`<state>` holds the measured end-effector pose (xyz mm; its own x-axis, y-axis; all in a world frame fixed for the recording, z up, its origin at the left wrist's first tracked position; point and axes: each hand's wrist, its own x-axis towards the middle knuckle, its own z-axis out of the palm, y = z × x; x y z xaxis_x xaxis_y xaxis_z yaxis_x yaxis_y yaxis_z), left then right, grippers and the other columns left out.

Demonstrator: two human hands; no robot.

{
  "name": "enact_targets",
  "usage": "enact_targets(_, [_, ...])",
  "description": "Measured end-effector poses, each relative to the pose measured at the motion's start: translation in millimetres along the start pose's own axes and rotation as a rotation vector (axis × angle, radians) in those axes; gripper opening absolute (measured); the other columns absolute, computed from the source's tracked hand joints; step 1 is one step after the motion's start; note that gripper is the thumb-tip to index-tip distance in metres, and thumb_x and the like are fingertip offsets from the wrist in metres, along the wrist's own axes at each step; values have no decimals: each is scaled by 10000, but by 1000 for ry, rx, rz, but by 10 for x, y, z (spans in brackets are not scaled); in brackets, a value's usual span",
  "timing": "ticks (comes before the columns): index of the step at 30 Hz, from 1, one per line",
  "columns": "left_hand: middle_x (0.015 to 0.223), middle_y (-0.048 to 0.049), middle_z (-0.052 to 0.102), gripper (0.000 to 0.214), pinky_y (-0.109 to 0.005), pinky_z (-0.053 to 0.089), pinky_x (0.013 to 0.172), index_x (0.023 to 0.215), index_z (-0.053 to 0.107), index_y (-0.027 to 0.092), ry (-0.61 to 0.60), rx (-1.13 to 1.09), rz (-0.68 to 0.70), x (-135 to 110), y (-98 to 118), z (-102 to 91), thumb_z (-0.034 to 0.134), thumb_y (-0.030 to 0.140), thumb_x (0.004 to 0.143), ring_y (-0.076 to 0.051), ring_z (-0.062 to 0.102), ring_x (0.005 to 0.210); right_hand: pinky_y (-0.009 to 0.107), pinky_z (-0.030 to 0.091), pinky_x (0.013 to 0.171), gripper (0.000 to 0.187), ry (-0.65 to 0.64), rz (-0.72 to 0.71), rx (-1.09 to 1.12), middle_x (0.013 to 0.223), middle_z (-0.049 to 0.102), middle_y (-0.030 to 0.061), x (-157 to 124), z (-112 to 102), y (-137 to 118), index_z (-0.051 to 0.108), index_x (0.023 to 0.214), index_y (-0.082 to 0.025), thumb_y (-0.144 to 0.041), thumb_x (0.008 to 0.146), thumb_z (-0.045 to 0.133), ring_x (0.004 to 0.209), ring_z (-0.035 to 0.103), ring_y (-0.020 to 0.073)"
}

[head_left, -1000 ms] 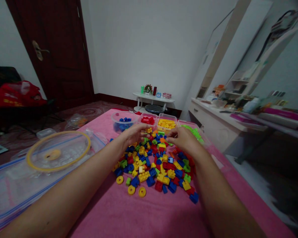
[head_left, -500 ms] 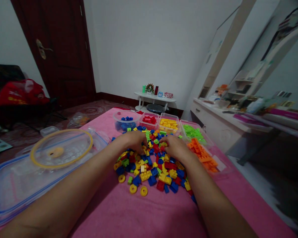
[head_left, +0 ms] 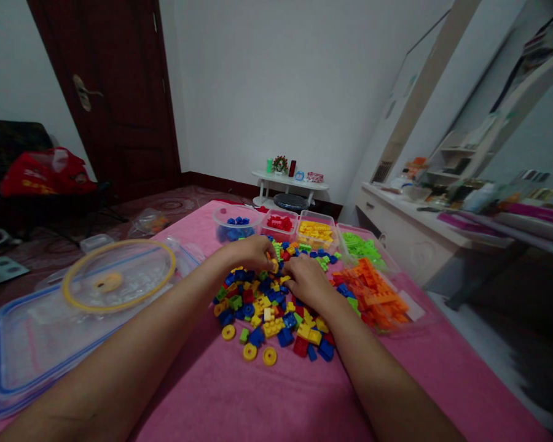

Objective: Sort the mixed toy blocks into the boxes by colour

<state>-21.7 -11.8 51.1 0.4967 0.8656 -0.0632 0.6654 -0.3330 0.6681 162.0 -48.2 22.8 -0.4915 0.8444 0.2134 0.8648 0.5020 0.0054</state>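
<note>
A heap of mixed toy building bricks (head_left: 271, 307) in yellow, blue, red and green lies spread on the pink cloth. Over the heap's back left part, my left hand (head_left: 254, 250) has its fingers pinched, with a yellow brick (head_left: 274, 265) at the tips. My right hand (head_left: 308, 281) reaches into the heap just to the right, palm down, thumb and fingers apart; its fingertips touch bricks. Behind the hands stand clear tubs: one with blue bricks (head_left: 238, 228), one with red bricks (head_left: 279, 223), one with yellow bricks (head_left: 315, 231) and one with green bricks (head_left: 362, 247).
Orange bricks (head_left: 376, 293) fill a clear container at the right. Clear lids lie at the left, one round with a yellow rim (head_left: 69, 298), another with a blue edge (head_left: 0, 344). Loose yellow wheels (head_left: 270, 356) lie in front of the heap. A white dresser (head_left: 391, 227) stands at right.
My left hand has lifted slightly, and a yellow brick now shows at its fingertips. The right hand has moved a little left and nearer me. Bricks at the heap's right have shifted.
</note>
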Motion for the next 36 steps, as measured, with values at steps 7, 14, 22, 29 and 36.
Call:
enact_targets(7, [575,5,576,190,-178,380,442,778,612,135,98,-670,-144,38,129,65,671,258,645,-110,562,506,232,377,579,173,353,201,409,706,640,15,63,-84,188,650,774,-187,-314,773,533,629,548,134])
enact_targets(14, [705,-76,640,161,-144,432,424,863,560,128,-142,-1264,-303,168,72,148,565,226,736,-156,655,642,253,462,612,209,535,192,681,808,672,60,85,-159,167,674,839,-150,-298,724,580,651,574,144])
enact_targets(22, [823,-94,655,326,-169,479,402,962,558,134,-272,-1507,-225,192,19,209,609,383,758,-202,675,706,274,506,665,252,526,174,884,883,687,86,78,-275,119,668,914,-132,-270,713,604,701,613,153])
enact_targets(29, [777,-82,658,241,-104,440,389,925,591,111,-118,-1456,-344,210,76,284,672,248,744,-120,649,604,270,510,586,268,726,303,952,786,685,62,-49,-660,324,672,893,-135,-319,703,626,609,619,146])
enact_targets(36, [715,-43,631,113,-203,535,600,889,566,110,77,-1231,-249,770,293,246,578,109,776,-108,614,657,227,492,541,224,995,414,1032,749,664,31,-183,-840,621,667,876,-148,-281,704,611,538,570,90])
